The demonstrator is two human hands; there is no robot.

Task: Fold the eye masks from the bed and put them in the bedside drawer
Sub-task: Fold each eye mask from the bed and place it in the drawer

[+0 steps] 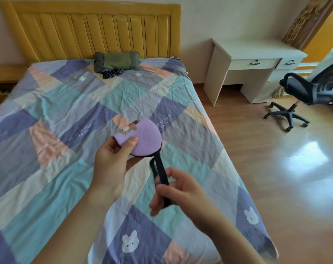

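Purple eye mask (145, 139), already doubled over, pinched in left hand (112, 161) at centre frame above the bed (66, 96). Black strap (161, 172) hanging down, clamped in right hand (177, 189). Strap not yet tucked; dark second mask (112, 73), apparently, near pillow (117, 60), upper centre. Bedside drawer not clearly visible; stowing still ahead.

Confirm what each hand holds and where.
Left hand pinches the folded purple eye mask at its folded edge; right hand grips its black strap near the loop end.
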